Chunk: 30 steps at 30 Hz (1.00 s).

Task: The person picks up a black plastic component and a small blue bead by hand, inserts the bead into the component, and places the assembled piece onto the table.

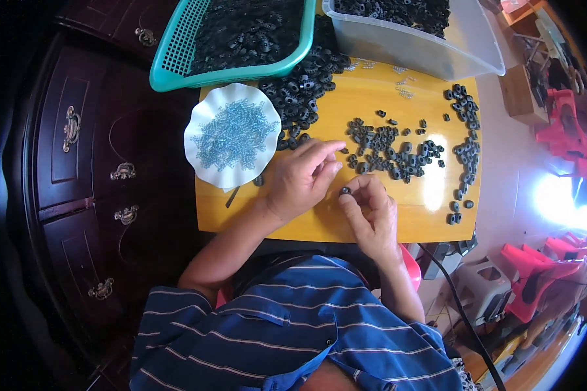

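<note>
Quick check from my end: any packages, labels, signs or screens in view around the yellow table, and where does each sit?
No labels, signs or screens show; only open containers.
Teal plastic mesh basket: far left edge, rectangular, full of small black rings.
Clear plastic tub: far right, rectangular, holding black rings.
White wavy-rimmed plate: left of the left hand, round, heaped with pale blue bits.

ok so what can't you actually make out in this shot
- Head view: the small black ring at the right hand is too small to show detail.
- What the left hand pinches, if anything, is hidden by its own fingers.
- The teal basket and the clear plastic bin are cut off by the top edge.
- The pale blue pieces on the white scalloped plate are too small to tell apart.
</note>
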Tool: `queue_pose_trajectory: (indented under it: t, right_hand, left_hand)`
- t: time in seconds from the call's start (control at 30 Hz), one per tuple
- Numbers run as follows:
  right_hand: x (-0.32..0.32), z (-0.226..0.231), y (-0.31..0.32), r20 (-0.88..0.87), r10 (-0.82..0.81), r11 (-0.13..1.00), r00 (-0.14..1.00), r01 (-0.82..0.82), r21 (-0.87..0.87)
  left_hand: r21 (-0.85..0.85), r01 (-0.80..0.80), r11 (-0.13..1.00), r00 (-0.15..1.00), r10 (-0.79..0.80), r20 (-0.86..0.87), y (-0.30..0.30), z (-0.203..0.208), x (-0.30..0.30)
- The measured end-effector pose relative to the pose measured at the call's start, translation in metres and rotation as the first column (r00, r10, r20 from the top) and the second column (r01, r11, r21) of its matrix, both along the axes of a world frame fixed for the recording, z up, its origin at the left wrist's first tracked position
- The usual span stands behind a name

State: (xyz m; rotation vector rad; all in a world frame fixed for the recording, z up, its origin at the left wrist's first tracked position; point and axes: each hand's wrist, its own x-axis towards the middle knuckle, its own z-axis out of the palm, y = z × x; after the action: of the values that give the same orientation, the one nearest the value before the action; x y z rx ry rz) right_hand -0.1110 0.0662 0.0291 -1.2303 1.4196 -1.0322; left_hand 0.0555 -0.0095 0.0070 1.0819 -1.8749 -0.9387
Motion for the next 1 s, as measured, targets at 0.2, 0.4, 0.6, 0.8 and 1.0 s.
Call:
queue_pose_trajectory:
  t: [0.2, 0.4, 0.6, 0.8, 1.0]
  right_hand:
    - [-0.006, 0.0, 0.003, 0.081, -0.055, 0.995, 0.995, 0.061, -0.074]
    - [-0.011, 0.004, 0.004, 0.098, -0.078, 0.993, 0.992, 0.086, -0.076]
    - [-0.014, 0.001, 0.006, 0.109, -0.088, 0.993, 0.99, 0.096, -0.072]
    - [-0.014, -0.003, 0.006, 0.118, -0.079, 0.994, 0.99, 0.088, -0.07]
    - [-0.012, -0.008, 0.006, 0.185, -0.097, 0.995, 0.978, 0.102, -0.019]
  left_hand:
    - [-0.234, 0.008, 0.972, 0.95, 0.065, 0.304, -0.006, 0.003, -0.019]
    - [-0.209, 0.021, 0.978, 0.92, 0.063, 0.387, -0.009, -0.001, -0.021]
    - [-0.123, -0.087, 0.989, 0.975, 0.11, 0.195, -0.004, -0.006, -0.012]
    - [0.395, 0.027, 0.918, 0.977, 0.059, -0.204, 0.007, 0.006, 0.005]
    - [0.548, 0.146, 0.823, 0.945, 0.048, -0.324, 0.012, 0.022, 0.006]
